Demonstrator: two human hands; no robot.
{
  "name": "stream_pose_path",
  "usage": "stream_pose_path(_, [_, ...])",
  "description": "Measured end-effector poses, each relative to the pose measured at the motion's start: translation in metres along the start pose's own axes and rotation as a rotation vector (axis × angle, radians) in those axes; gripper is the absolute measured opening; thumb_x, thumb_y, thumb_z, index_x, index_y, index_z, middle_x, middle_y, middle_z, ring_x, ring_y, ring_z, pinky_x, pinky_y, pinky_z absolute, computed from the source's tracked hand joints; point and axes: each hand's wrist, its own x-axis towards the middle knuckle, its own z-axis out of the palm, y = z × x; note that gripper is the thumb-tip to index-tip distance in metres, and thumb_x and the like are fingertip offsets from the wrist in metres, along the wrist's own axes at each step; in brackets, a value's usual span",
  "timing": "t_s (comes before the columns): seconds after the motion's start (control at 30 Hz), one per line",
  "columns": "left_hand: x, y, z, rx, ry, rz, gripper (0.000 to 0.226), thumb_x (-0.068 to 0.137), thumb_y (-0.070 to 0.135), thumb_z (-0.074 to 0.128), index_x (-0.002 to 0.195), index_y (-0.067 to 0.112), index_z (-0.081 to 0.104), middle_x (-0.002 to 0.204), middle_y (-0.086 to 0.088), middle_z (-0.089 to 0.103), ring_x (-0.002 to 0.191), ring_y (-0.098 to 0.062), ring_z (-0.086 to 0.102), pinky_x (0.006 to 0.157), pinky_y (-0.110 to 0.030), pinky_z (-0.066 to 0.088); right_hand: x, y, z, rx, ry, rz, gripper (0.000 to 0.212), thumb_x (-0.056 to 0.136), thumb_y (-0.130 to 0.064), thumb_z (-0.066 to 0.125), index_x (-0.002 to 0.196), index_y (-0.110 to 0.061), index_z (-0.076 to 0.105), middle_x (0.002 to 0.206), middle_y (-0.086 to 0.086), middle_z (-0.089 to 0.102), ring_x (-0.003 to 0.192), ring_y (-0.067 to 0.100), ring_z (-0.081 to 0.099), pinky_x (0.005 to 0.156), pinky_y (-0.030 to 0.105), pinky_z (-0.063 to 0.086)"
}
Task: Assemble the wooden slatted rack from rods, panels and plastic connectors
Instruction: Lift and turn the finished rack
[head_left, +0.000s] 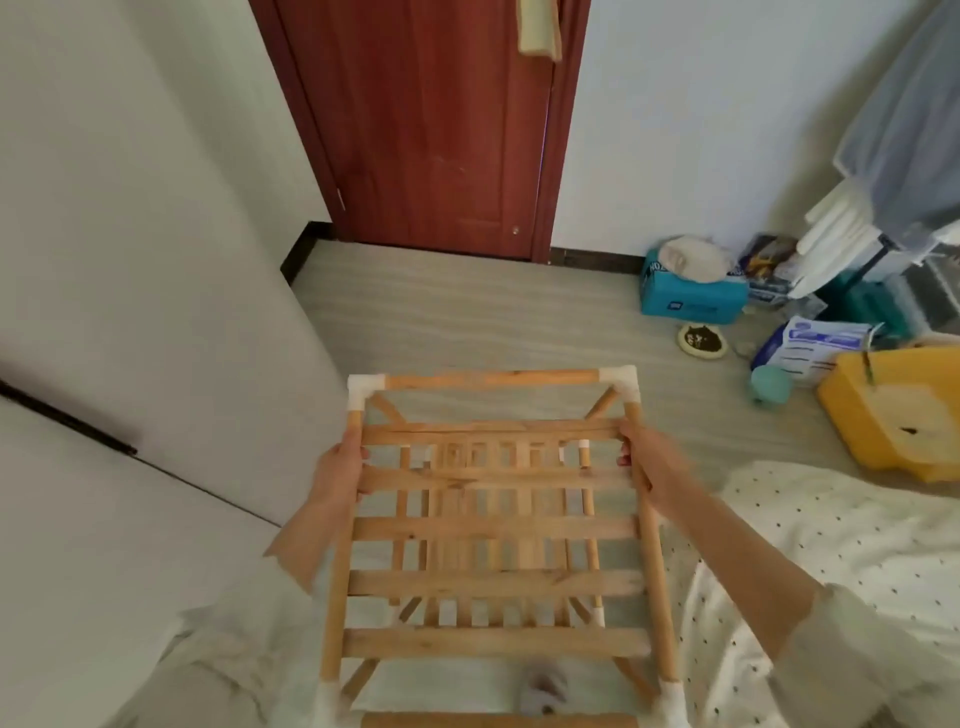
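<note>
We hold the pale wooden slatted rack (493, 530) with white plastic corner connectors, left hand (340, 475) and right hand (652, 470) gripping its side rods; box lettering on the floor is unreadable.

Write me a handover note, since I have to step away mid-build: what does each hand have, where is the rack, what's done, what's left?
Left hand grips the rack's left side rod. Right hand grips the right side rod. The rack is held up over the floor.
Done: top slatted panel is seated; white connectors join the far corners; a lower panel shows beneath.
Left: whether every joint is pushed home cannot be seen, so check them, then set it down.
</note>
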Motion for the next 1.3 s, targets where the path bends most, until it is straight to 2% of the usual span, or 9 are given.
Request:
stream_pose_path(0.17, [0.033, 0.113, 0.002, -0.194, -0.02, -0.017, 0.041, 0.098, 0.046, 0.037, 0.085, 0.01, 0.052, 0.072, -0.008, 0.051, 0.061, -0.019, 0.047, 0.055, -0.027, 0.039, 0.051, -0.139, 0.011, -0.077, -0.049, -0.098, 0.023, 0.094, -0.025, 0.05, 0.075, -0.013, 0.055, 0.07, 0.004, 0.046, 0.065, 0.014, 0.044, 0.064, 0.026, 0.038])
stream_pose_path(0.33, [0.109, 0.212, -0.006, -0.337, -0.042, -0.034, 0.035, 0.098, 0.043, 0.041, 0.081, 0.014, 0.053, 0.076, -0.005, 0.051, 0.068, -0.02, 0.049, 0.057, -0.03, 0.041, 0.123, -0.271, 0.047, -0.094, -0.157, -0.139, 0.023, 0.095, -0.028, 0.051, 0.08, -0.012, 0.058, 0.072, 0.005, 0.05, 0.067, 0.016, 0.046, 0.07, 0.031, 0.039])
stream_pose_path(0.43, [0.16, 0.259, -0.005, -0.364, -0.078, -0.066, 0.035, 0.097, 0.041, 0.043, 0.077, 0.014, 0.052, 0.076, -0.005, 0.049, 0.068, -0.019, 0.048, 0.059, -0.03, 0.043, 0.172, -0.325, 0.07, 0.017, -0.254, -0.094, 0.018, 0.094, -0.027, 0.052, 0.085, -0.012, 0.057, 0.071, 0.005, 0.049, 0.064, 0.016, 0.045, 0.058, 0.027, 0.04])
stream_pose_path(0.53, [0.227, 0.312, -0.005, -0.393, -0.086, -0.102, 0.036, 0.097, 0.043, 0.044, 0.075, 0.015, 0.051, 0.076, -0.005, 0.048, 0.068, -0.019, 0.048, 0.06, -0.03, 0.043, 0.229, -0.389, 0.112, -0.015, -0.281, -0.095, 0.02, 0.095, -0.027, 0.049, 0.082, -0.012, 0.054, 0.069, 0.005, 0.048, 0.059, 0.015, 0.044, 0.047, 0.024, 0.04])
stream_pose_path(0.73, [0.334, 0.407, -0.01, -0.478, -0.044, -0.125, 0.035, 0.097, 0.041, 0.041, 0.074, 0.017, 0.049, 0.075, -0.003, 0.045, 0.067, -0.017, 0.044, 0.062, -0.029, 0.041, 0.321, -0.505, 0.19, -0.037, -0.333, -0.119, 0.018, 0.094, -0.022, 0.048, 0.088, -0.008, 0.057, 0.067, 0.004, 0.048, 0.057, 0.013, 0.043, 0.056, 0.025, 0.041])
stream_pose_path(0.83, [0.383, 0.439, -0.017, -0.515, -0.02, -0.14, 0.036, 0.097, 0.044, 0.043, 0.074, 0.017, 0.049, 0.074, -0.003, 0.045, 0.067, -0.017, 0.045, 0.06, -0.028, 0.042, 0.369, -0.556, 0.24, -0.075, -0.398, -0.127, 0.022, 0.096, -0.025, 0.045, 0.092, -0.007, 0.058, 0.062, 0.003, 0.045, 0.054, 0.013, 0.042, 0.056, 0.025, 0.042])
stream_pose_path(0.93, [0.44, 0.465, -0.028, -0.554, 0.039, -0.179, 0.037, 0.094, 0.047, 0.046, 0.076, 0.015, 0.05, 0.077, -0.005, 0.047, 0.068, -0.018, 0.046, 0.059, -0.029, 0.043, 0.417, -0.602, 0.305, -0.123, -0.479, -0.119, 0.025, 0.098, -0.027, 0.044, 0.082, -0.01, 0.055, 0.058, 0.002, 0.042, 0.052, 0.012, 0.04, 0.052, 0.023, 0.04])
stream_pose_path(1.1, [0.533, 0.493, -0.049, -0.62, 0.198, -0.279, 0.04, 0.096, 0.047, 0.044, 0.076, 0.013, 0.052, 0.081, -0.006, 0.049, 0.067, -0.019, 0.047, 0.057, -0.031, 0.045, 0.495, -0.665, 0.419, -0.245, -0.537, -0.077, 0.023, 0.097, -0.03, 0.047, 0.083, -0.012, 0.054, 0.066, 0.003, 0.043, 0.057, 0.014, 0.04, 0.056, 0.026, 0.04])
stream_pose_path(1.3, [0.609, 0.513, -0.086, -0.737, 0.284, -0.357, 0.035, 0.097, 0.041, 0.045, 0.084, 0.01, 0.057, 0.086, -0.008, 0.05, 0.072, -0.02, 0.048, 0.06, -0.031, 0.045, 0.55, -0.724, 0.548, -0.4, -0.659, -0.017, 0.026, 0.098, -0.027, 0.045, 0.081, -0.01, 0.053, 0.065, 0.004, 0.043, 0.057, 0.014, 0.04, 0.055, 0.026, 0.039])
